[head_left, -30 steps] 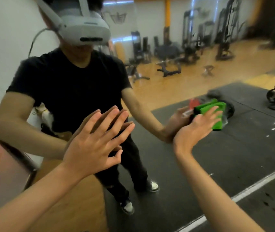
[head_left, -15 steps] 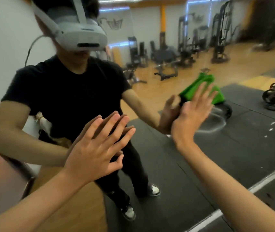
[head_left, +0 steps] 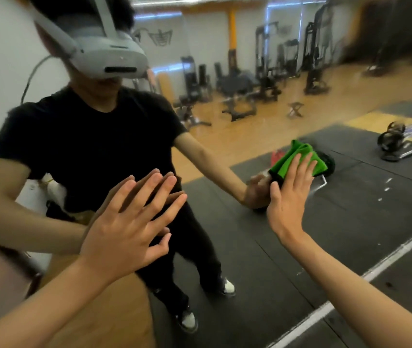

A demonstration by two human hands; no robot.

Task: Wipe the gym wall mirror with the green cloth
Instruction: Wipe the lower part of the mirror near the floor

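Observation:
The wall mirror (head_left: 300, 234) fills nearly the whole view and reflects me and the gym behind. My right hand (head_left: 289, 197) presses the folded green cloth (head_left: 297, 160) flat against the glass with straight fingers, right of centre. My left hand (head_left: 127, 222) lies flat on the mirror at lower left, fingers spread, holding nothing. Each hand meets its own reflection at the glass. Most of the cloth is hidden under my right palm.
The reflection shows a person in a black shirt and white headset, black floor mats with a white line, wooden flooring, weight machines and benches at the back, and a loaded barbell (head_left: 393, 140) at the right.
My right hand has slid the cloth across the glass, up and left first, then back down and to the right. My left hand has stayed planted on the mirror.

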